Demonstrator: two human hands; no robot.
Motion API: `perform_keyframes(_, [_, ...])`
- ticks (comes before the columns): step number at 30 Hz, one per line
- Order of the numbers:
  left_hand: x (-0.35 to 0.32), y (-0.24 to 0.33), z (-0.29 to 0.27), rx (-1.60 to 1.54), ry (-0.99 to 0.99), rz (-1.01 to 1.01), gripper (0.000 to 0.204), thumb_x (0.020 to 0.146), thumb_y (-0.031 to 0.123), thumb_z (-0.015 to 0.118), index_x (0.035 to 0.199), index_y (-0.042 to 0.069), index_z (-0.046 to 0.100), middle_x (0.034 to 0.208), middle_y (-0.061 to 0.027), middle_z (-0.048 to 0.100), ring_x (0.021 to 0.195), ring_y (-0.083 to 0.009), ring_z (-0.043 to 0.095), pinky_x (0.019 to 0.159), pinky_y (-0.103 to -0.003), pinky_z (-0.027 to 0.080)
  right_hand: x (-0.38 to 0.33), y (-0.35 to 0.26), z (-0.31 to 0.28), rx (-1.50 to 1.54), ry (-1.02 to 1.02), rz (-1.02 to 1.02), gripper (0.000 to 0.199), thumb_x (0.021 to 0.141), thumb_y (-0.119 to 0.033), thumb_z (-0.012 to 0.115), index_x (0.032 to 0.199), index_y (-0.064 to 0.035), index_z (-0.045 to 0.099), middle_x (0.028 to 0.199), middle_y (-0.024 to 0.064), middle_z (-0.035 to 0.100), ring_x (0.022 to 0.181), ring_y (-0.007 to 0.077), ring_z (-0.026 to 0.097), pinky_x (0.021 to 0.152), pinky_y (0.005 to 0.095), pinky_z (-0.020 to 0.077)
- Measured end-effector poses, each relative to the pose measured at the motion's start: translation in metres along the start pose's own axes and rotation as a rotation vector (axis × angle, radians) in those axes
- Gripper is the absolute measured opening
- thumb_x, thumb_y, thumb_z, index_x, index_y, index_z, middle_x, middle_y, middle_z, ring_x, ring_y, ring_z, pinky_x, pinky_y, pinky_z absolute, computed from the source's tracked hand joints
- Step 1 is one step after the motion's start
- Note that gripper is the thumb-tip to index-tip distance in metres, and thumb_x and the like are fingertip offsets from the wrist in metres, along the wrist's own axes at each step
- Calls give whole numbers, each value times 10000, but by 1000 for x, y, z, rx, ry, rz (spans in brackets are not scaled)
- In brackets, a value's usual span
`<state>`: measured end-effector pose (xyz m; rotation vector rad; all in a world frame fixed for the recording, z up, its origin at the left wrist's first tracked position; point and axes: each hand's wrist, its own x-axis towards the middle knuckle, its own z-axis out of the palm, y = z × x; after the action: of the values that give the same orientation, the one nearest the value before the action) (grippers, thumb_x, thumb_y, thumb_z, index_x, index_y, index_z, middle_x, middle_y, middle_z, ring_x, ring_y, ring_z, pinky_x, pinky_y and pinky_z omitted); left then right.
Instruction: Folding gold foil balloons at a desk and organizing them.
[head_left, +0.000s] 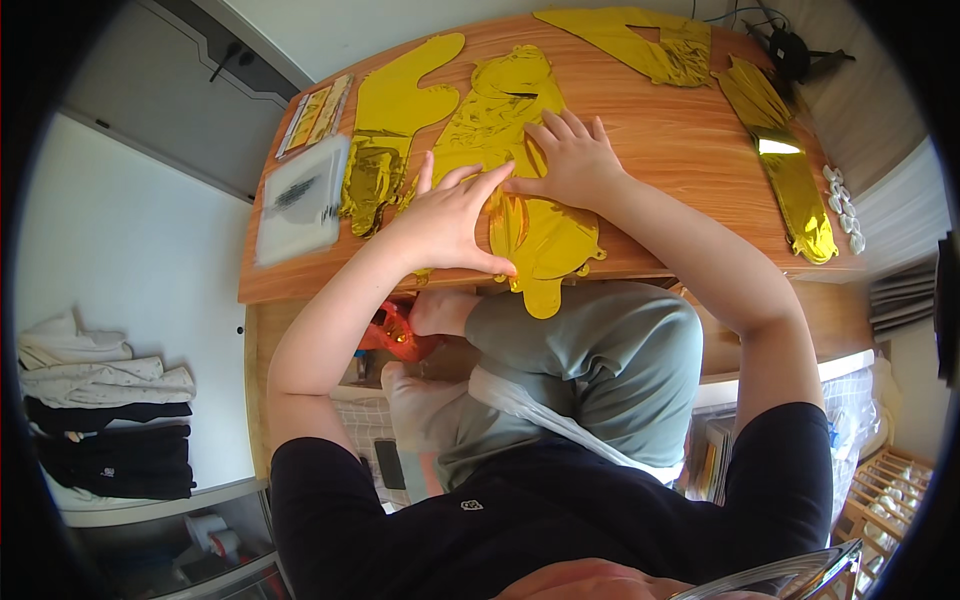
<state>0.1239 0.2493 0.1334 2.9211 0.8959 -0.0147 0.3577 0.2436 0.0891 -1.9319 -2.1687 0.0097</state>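
Note:
A flat gold foil balloon [500, 105] lies crinkled on the wooden table in front of me, its near end hanging slightly over the front edge. My left hand [450, 222] rests over its left side with the fingers spread, the thumb pointing to the balloon's near part. On its right side, my right hand [578, 162] lies with fingers apart, palm toward the foil. Neither hand grips anything that I can see; the palms hide part of the foil. Just left is another flat gold foil balloon [405, 95], smooth at its far end and wrinkled nearer me.
More flat gold foil lies at the far right [675, 55] and along the right side [785, 180], beside small white pieces [846, 210]. A clear plastic pouch [305, 215] and a printed sheet [315, 115] sit at the left. Black cabled equipment [790, 52] stands at the back right corner.

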Motion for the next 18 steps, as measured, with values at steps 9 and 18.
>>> perform_keyframes(9, [-1, 5, 2, -54, -93, -24, 1353, 591, 654, 866, 1629, 141, 164, 1629, -158, 324, 1518, -361, 264, 1207, -694, 17, 1, 3, 3, -17, 9, -9, 1055, 797, -838, 574, 1557, -129, 399, 1614, 160, 353, 1532, 334, 254, 1232, 593, 179])
perform_keyframes(18, [-7, -5, 6, -250, -65, -37, 1401, 571, 617, 900, 1644, 165, 120, 1644, -150, 297, 1537, -373, 229, 1217, -673, 14, 0, 1, -2, -9, 5, 8, 1065, 789, -847, 574, 1558, -131, 398, 1619, 152, 349, 1533, 333, 254, 1233, 592, 181])
